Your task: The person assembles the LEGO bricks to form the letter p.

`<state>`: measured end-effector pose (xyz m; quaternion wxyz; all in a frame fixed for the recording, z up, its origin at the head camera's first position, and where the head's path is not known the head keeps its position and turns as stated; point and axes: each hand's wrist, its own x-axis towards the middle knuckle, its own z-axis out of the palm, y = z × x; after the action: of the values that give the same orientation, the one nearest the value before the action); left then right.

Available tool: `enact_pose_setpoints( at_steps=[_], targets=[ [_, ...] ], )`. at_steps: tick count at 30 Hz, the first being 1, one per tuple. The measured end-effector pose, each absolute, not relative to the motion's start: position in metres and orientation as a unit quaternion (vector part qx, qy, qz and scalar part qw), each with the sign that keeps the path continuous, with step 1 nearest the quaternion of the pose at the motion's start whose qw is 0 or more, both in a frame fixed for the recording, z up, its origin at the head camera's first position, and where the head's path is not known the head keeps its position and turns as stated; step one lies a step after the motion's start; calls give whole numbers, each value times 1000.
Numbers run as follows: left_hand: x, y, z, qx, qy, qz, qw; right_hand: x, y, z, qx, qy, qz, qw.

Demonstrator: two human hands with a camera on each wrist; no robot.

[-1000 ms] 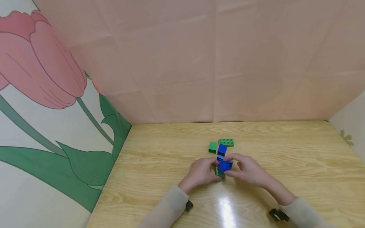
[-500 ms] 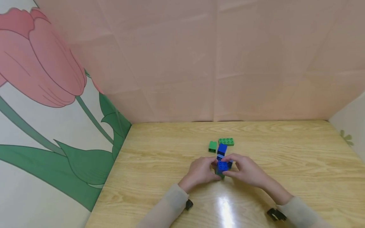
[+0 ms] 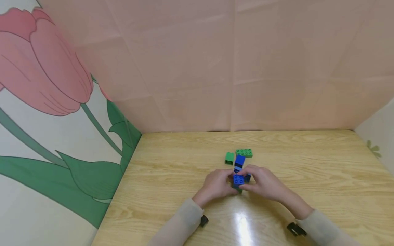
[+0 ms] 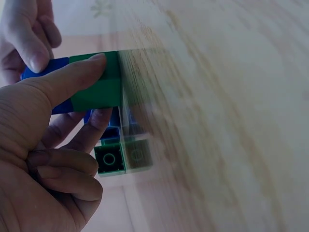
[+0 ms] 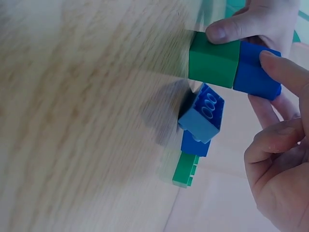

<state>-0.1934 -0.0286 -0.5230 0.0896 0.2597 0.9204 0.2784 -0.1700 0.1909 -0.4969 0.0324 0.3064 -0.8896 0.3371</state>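
A blue building brick (image 5: 251, 75) sits squarely against the top of a green building brick (image 5: 215, 60), which stands on the table. My left hand (image 3: 215, 185) pinches the green brick, its thumb along one side in the left wrist view. Between thumb and fingers, my right hand (image 3: 268, 182) holds the blue brick, studs facing up in the head view. Just behind them lies another blue brick (image 5: 202, 116), tipped so its hollow underside shows. The fingers hide part of both held bricks.
Farther back on the wooden table (image 3: 172, 153) are a small green brick (image 3: 229, 158), a longer green brick (image 3: 244, 153) and an upright blue brick (image 3: 240, 160). A pink sheet (image 3: 191, 85) hangs behind the table, and a tulip-patterned panel (image 3: 46, 68) borders its left.
The blue brick in my right hand has shifted slightly left and turned level over the green brick. My left hand has stayed nearly in place.
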Motion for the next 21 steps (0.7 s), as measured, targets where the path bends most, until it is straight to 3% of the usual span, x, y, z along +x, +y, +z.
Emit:
enact_pose_setpoints(
  at_steps=[21],
  targets=[
    [-194, -28, -525, 271, 918, 277, 81, -168, 192, -497, 279, -897, 343, 18]
  ],
)
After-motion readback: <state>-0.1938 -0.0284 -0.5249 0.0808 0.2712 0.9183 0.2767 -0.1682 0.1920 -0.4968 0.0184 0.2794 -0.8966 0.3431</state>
